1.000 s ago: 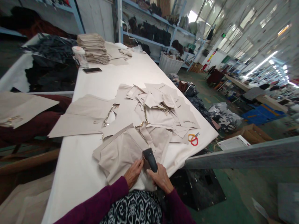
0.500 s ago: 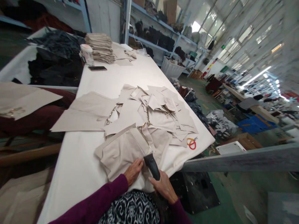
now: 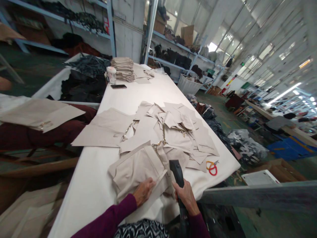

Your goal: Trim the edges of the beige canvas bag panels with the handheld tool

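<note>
At the table's near edge lies a beige sewn garment piece point(image 3: 133, 170) with a stitched band. My left hand point(image 3: 145, 191) pinches its fabric beside the band, fingers curled. To the right, my right hand point(image 3: 187, 196) is wrapped round a black electric clipper point(image 3: 176, 170). The clipper's head points away from me, over the right side of the garment piece and apart from my left hand. Just beyond, loose beige cut pieces point(image 3: 178, 137) with metal zips overlap in a heap. Red-and-yellow-handled scissors point(image 3: 212, 168) lie to their right.
A stack of folded beige cloth point(image 3: 123, 68), a white cup point(image 3: 111, 75) and a phone point(image 3: 119, 86) occupy the white table's point(image 3: 158, 91) far end. Dark fabric point(image 3: 83, 86) fills a bin on the left. A grey beam point(image 3: 257, 195) runs close by on the right.
My right hand has drawn the clipper rightward, away from the left hand. My left hand now lifts the garment's band edge. The camera view has shifted, so the table sits lower and farther right.
</note>
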A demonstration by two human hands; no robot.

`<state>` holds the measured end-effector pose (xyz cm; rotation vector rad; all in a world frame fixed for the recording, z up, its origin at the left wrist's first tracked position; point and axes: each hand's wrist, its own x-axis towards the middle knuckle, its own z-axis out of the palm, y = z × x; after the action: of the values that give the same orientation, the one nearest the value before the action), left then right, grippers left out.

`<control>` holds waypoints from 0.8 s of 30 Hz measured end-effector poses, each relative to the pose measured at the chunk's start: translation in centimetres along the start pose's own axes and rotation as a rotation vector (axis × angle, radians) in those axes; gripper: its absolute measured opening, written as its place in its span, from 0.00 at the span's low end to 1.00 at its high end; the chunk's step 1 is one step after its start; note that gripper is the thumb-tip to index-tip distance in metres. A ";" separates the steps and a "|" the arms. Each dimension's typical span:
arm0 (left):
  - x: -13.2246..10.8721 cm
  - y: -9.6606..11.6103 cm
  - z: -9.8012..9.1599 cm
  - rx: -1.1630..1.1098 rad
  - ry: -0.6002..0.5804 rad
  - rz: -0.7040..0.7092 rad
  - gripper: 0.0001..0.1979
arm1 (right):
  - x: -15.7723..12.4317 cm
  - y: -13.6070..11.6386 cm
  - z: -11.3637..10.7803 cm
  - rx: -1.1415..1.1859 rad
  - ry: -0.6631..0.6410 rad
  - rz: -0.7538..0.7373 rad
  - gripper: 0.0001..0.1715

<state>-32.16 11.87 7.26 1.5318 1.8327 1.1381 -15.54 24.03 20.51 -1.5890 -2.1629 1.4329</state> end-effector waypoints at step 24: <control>5.2 5.1 -12.9 -0.703 0.211 -0.366 0.18 | -0.3 -8.3 1.6 0.120 -0.434 -0.215 0.08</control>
<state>-40.98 13.27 19.11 0.6728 1.4977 1.5672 -22.09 22.72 25.77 -1.0397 -2.3162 1.9293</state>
